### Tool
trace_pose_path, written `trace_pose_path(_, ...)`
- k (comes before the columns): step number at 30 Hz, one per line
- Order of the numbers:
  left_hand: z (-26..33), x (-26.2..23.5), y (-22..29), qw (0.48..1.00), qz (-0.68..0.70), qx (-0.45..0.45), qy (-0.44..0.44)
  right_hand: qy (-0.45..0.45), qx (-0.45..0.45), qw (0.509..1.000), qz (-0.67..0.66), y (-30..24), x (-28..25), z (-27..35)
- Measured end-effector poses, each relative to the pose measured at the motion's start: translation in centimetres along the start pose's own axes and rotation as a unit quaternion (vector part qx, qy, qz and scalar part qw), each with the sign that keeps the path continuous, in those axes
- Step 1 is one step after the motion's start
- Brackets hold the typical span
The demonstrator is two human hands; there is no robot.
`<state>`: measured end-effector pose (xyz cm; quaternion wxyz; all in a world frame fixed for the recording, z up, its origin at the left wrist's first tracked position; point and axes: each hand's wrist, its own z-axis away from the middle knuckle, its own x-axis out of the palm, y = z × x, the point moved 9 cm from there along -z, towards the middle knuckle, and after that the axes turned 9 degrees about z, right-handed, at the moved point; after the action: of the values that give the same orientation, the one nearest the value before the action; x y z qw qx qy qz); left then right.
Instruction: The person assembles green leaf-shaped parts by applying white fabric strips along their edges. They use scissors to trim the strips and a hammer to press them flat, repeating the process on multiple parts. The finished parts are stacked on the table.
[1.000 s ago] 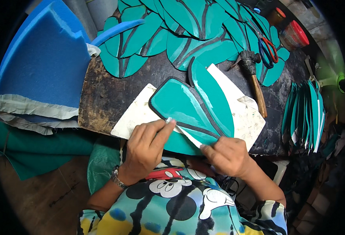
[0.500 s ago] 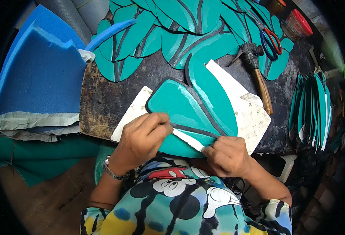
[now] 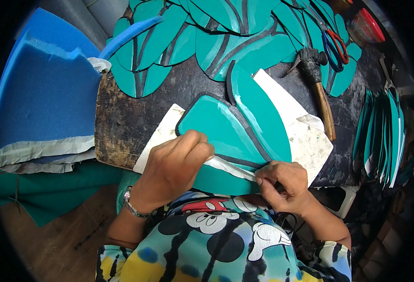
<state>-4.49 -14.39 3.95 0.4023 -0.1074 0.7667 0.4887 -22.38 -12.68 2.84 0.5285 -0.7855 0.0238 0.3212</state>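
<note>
A teal shaped panel with dark edging lies on white paper on a dark worn worktable. My left hand presses down on the panel's near edge, fingers curled. My right hand pinches the end of a thin white strip that runs along that edge between both hands. A second teal piece overlaps the panel on the right.
Many teal leaf-shaped pieces are heaped at the table's far side. A hammer and red-handled scissors lie at the right. Blue foam is stacked at the left; upright teal pieces stand at the far right.
The right hand has drawn the white strip a little further right along the panel's edge, and the left hand has shifted slightly right while pressing down.
</note>
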Motion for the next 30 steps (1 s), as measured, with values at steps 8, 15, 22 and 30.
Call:
trace_pose_path(8,0.1,0.2,-0.2,0.999,0.032,-0.031,0.031,-0.022,0.182,0.982,-0.043,1.9,0.1,-0.1)
trace_pose_path(15,1.9,0.3,0.0,1.000,0.002,0.029,0.009,-0.061,0.049,0.997,0.027,0.2,0.6,-1.2)
trace_pose_path(22,3.8,-1.9,0.1,0.999,-0.045,-0.004,0.018,-0.079,0.072,0.994,0.023,0.3,0.6,-0.9)
trace_pose_path(30,6.9,-0.8,1.2,0.997,-0.019,0.032,0.071,-0.065,-0.066,0.978,0.186,-1.8,0.2,1.2)
